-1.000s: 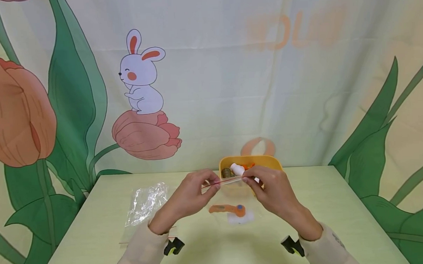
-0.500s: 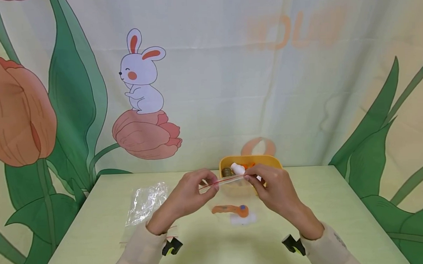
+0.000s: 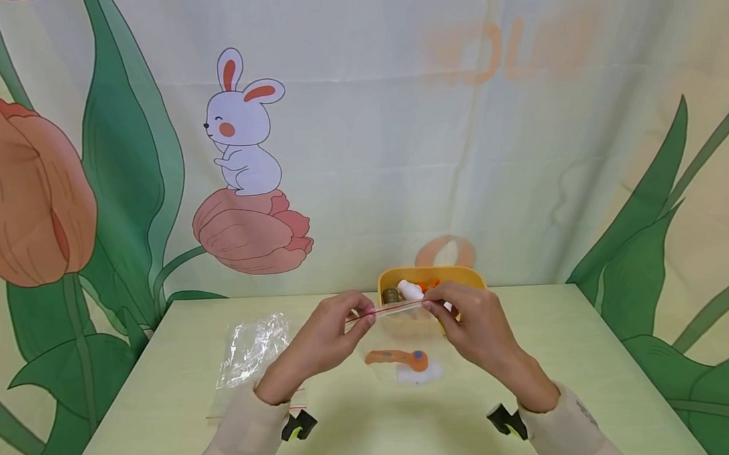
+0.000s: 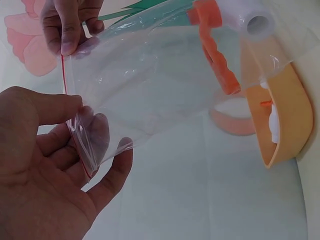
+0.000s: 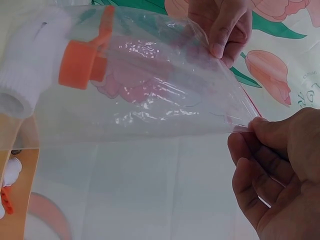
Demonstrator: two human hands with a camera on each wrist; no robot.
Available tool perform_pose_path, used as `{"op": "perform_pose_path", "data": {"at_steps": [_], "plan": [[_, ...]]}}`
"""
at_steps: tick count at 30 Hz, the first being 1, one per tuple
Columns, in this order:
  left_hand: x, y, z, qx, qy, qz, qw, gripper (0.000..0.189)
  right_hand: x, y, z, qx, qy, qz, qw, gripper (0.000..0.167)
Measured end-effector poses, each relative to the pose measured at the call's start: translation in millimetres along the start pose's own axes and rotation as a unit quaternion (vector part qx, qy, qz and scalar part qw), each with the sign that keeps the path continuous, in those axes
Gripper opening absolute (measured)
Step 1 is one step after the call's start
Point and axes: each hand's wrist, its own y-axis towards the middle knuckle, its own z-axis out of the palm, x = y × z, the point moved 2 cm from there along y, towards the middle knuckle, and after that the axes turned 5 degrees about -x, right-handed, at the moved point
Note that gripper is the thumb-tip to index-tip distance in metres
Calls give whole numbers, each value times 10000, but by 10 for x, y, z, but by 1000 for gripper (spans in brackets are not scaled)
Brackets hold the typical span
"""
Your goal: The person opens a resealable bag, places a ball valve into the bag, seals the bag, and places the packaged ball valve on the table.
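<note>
A clear zip bag (image 4: 150,85) with a red seal line hangs between my hands, its mouth edge stretched across. My left hand (image 3: 332,332) pinches the left part of the seal edge between thumb and fingers. At the opposite corner, my right hand (image 3: 473,324) pinches the same edge with thumb and forefinger. Inside the bag lie an orange tool (image 3: 396,357) with a wavy handle, round head and blue button, and a white hollow-cored roll (image 5: 32,60). The left wrist view shows them at the bag's bottom end. Whether the seal is fully pressed together, I cannot tell.
Behind the hands stands a yellow bin (image 3: 426,273), holding a white bottle-like item (image 3: 410,290), a dark green-brown cylinder (image 3: 391,295) and orange pieces. Another clear bag (image 3: 254,352) lies flat on the table at left, partly under my left forearm. A printed curtain (image 3: 362,154) hangs behind the table.
The bag with the orange tool and white roll has shifted slightly right. My right hand has moved a little right and up along with it. Both hands keep their pinch on the seal edge.
</note>
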Motion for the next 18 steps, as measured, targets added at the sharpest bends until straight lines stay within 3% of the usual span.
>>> {"op": "perform_pose_path", "data": {"at_steps": [9,18], "plan": [[43,-37,-41,33,-106,-245,9996,3,-10,-1,-37,12,-63,58,10000,14],[67,-42,-41,-106,-26,20,9999,4,-29,-6,-43,-8,-55,64,10000,14]]}}
